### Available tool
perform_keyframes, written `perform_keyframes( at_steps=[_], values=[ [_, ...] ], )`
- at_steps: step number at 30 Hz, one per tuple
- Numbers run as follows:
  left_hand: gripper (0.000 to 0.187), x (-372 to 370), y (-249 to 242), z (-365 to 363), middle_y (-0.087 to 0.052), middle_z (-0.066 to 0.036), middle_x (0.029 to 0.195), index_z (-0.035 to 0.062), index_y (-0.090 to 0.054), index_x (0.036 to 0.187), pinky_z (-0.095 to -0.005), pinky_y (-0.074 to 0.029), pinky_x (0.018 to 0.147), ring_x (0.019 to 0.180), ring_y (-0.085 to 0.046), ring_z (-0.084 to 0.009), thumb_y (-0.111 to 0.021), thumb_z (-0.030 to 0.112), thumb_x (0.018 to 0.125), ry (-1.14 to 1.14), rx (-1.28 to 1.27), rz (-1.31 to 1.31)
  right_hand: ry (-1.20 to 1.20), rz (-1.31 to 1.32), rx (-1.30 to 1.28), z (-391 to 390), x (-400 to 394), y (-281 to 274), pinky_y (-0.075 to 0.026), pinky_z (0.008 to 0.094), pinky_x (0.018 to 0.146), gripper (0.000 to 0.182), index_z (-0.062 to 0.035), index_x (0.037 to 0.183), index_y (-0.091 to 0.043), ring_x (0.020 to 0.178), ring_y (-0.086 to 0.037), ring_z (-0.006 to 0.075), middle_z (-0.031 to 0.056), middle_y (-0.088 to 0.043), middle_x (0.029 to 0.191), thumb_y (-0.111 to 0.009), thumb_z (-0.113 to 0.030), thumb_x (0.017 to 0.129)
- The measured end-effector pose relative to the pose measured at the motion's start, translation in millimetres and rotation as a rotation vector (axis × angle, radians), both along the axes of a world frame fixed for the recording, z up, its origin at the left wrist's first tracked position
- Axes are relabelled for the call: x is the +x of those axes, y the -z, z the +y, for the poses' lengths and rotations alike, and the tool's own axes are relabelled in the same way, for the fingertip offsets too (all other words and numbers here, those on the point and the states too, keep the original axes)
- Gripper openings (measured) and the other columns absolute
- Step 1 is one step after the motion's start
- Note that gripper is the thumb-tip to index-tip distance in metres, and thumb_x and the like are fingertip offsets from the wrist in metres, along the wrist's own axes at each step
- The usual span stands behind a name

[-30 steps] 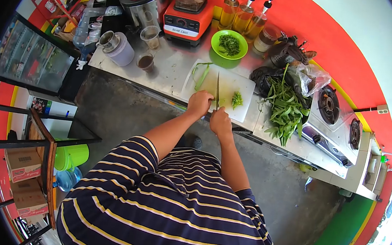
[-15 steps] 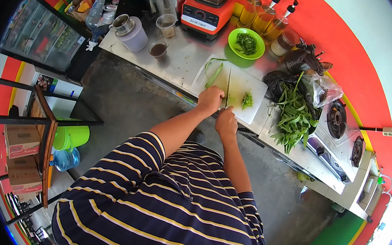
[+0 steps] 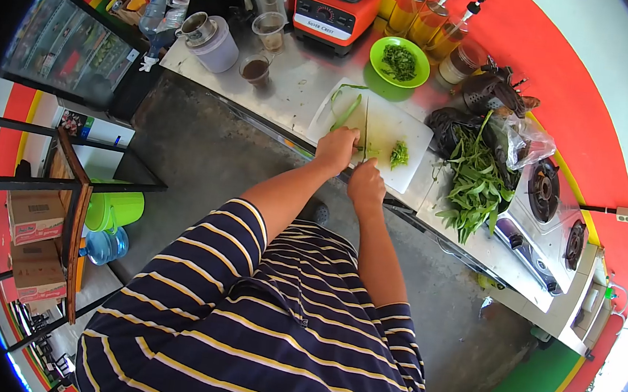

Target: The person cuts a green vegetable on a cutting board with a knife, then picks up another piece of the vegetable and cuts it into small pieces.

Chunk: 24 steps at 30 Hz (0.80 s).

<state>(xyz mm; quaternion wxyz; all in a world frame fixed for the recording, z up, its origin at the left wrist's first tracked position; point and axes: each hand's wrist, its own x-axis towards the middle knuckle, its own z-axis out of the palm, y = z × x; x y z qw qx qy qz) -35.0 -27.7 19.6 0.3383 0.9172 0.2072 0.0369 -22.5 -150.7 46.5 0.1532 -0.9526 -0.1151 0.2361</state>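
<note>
On the metal counter lies a white cutting board (image 3: 409, 176). My right hand (image 3: 366, 184) is closed round the handle of a knife (image 3: 367, 125), whose blade points away from me across the board. Just left of the blade, my left hand (image 3: 336, 150) is closed on long green stalks (image 3: 347, 113), which stretch past it toward the board's far left corner. To the right of the knife sits a small pile of chopped greens (image 3: 399, 154). Behind the board, a lime-green bowl (image 3: 424, 69) holds more chopped greens (image 3: 399, 62).
A bunch of leafy greens (image 3: 475, 189) lies right of the board, near a gas stove (image 3: 546, 218). Further back stand a red blender (image 3: 331, 20) and pump bottles (image 3: 427, 19). Plastic cups (image 3: 255, 73) and a lilac container (image 3: 218, 51) occupy the counter's left part.
The view has shifted slightly. Both hands stay at the near edge of the board, with the knife still beside the left hand; the chopped pile looks much the same.
</note>
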Motion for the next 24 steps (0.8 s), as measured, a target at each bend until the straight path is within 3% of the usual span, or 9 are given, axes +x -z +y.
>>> perform_keyframes(
  at_steps=[4,11,14,17,19,24],
  values=[
    [0.014,-5,-9,-1,-0.065,-0.009,0.092,0.0107,-0.068,0.092,-0.0464,-0.053,0.075,0.091,-0.067,-0.0329,-0.077,0.012,0.080,0.007,-0.016,-0.010,-0.061,-0.028,-0.006,-3,-3,-4,-0.056,0.0508,0.088,0.026,0.0033,0.114,-0.049,0.100,-0.070,0.0446,0.0299,-0.070,0.107,-0.045,-0.019,0.101],
    [0.013,-8,6,-1,-0.065,-0.010,0.093,0.0115,-0.071,0.093,-0.0461,-0.053,0.077,0.093,-0.066,-0.0334,-0.076,0.015,0.082,0.021,0.042,-0.051,0.031,0.044,0.039,2,-9,1,-0.056,0.0510,0.088,0.026,0.0035,0.116,-0.048,0.101,-0.070,0.0439,0.0313,-0.069,0.109,-0.048,-0.016,0.099],
    [0.013,-8,3,2,-0.065,-0.010,0.093,0.0126,-0.072,0.094,-0.0464,-0.051,0.080,0.097,-0.063,-0.0342,-0.076,0.015,0.082,0.071,0.104,-0.055,-0.005,0.031,0.048,3,3,0,-0.053,0.0539,0.091,0.035,0.0051,0.115,-0.046,0.105,-0.067,0.0473,0.0324,-0.068,0.109,-0.048,-0.028,0.103],
    [0.014,-6,0,4,-0.066,-0.010,0.094,0.0131,-0.073,0.094,-0.0469,-0.050,0.083,0.100,-0.061,-0.0351,-0.076,0.015,0.081,0.100,0.192,-0.059,-0.011,0.040,0.031,0,-6,-4,-0.053,0.0539,0.092,0.033,0.0046,0.115,-0.047,0.105,-0.067,0.0471,0.0321,-0.068,0.109,-0.049,-0.026,0.101],
    [0.014,-4,2,3,-0.066,-0.010,0.094,0.0133,-0.073,0.094,-0.0471,-0.049,0.085,0.101,-0.060,-0.0355,-0.076,0.016,0.080,0.099,0.219,-0.060,0.054,0.031,0.018,4,-20,-1,-0.057,0.0490,0.088,0.027,0.0035,0.115,-0.049,0.102,-0.070,0.0436,0.0297,-0.070,0.106,-0.048,-0.017,0.099],
    [0.012,-2,3,10,-0.066,-0.011,0.093,0.0105,-0.073,0.091,-0.0468,-0.051,0.081,0.096,-0.062,-0.0345,-0.075,0.015,0.080,0.176,0.167,-0.063,0.007,0.007,0.027,4,-6,-1,-0.057,0.0503,0.088,0.026,0.0039,0.115,-0.049,0.102,-0.070,0.0441,0.0303,-0.070,0.107,-0.049,-0.015,0.098]
  ],
)
